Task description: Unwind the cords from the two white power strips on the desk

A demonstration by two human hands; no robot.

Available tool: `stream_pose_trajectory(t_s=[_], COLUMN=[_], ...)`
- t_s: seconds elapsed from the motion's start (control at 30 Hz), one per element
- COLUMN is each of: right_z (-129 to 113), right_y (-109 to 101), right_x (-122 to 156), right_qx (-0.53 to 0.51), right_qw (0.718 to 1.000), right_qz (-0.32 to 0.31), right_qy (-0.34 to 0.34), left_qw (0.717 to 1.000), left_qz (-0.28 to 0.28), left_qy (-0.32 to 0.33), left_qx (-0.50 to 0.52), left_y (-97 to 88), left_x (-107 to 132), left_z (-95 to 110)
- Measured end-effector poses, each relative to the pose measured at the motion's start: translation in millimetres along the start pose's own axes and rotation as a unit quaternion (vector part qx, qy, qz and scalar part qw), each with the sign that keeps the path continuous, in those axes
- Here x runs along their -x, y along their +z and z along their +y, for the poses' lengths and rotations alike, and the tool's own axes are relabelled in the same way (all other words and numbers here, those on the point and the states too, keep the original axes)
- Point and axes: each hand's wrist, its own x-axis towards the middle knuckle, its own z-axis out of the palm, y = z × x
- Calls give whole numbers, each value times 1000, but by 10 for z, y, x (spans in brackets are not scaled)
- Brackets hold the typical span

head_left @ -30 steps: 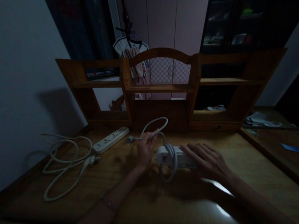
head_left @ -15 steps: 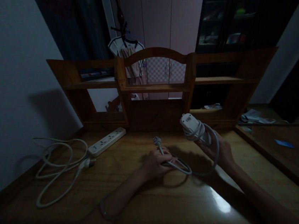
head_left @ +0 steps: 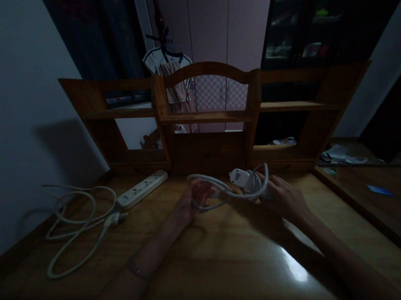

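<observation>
My right hand [head_left: 285, 199] grips a white power strip [head_left: 240, 178] over the desk, with the strip's labelled back facing me. Part of its grey cord [head_left: 241, 195] is wound around the strip's body. A loose loop of that cord runs across to my left hand [head_left: 195, 199], whose fingers are closed on it and blurred by motion. The plug on the cord's end cannot be made out. Well to the left, a second white power strip [head_left: 143, 189] lies on the desk, apart from both hands.
The second strip's white cord [head_left: 65, 193] lies in loose coils by the wall, its plug [head_left: 113, 219] beside it. A wooden shelf unit [head_left: 211, 116] spans the desk's back. To the right, a blue card [head_left: 378, 190] lies on a brown surface beyond the desk edge.
My left hand has moved a little left and turned, lifting the cord into a loop. My right hand has lowered and shifted left with the power strip. The plug has dropped out of sight.
</observation>
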Motion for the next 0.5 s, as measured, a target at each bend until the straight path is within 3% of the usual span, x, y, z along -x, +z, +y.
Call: stream_pose_trajectory(t_s=[0.07,0.13,0.2,0.33,0.5], right_z=[-22,-50,-84,-155,-219], right_y=[-12,-25,-46,-97,-141], right_x=[-2,-1,1,11,27], right_qx=[-4,-22,-43,-74,-101], right_qw=[1000,998,995,988,985], right_qz=[-12,-25,-29,4,95], right_qy=[-19,-51,-89,-138,-102], left_qw=[992,980,969,957,931], left_qz=[64,112,152,199,237], left_qy=[31,98,157,205,272], left_qx=[103,132,116,59,-56], left_y=[-60,-143,-245,-410,-411], left_x=[-79,-152,-210,-275,-293], left_z=[135,238,294,293,199])
